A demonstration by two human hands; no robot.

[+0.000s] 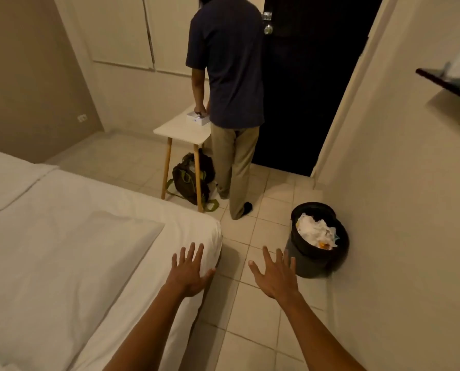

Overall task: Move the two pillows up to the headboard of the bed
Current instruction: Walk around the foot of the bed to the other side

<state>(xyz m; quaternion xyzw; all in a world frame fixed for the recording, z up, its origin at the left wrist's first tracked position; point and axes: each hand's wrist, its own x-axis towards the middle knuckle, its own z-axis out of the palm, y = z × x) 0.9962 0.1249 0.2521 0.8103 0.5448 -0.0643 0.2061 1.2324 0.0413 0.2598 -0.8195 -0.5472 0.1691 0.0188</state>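
A white bed [186,231] fills the lower left of the head view. One white pillow [71,253] lies flat on it near the bed's corner. The edge of another white pillow or folded cover [6,178] shows at the far left. My left hand [190,269] hovers open, fingers spread, over the bed's corner just right of the pillow, holding nothing. My right hand [274,274] is open over the tiled floor beside the bed, also holding nothing. No headboard is in view.
A person [231,76] stands with their back to me at a small white table [183,129], a hand on a white box [198,118]. A green bag [191,178] sits under the table. A black bin [317,236] full of paper stands by the right wall.
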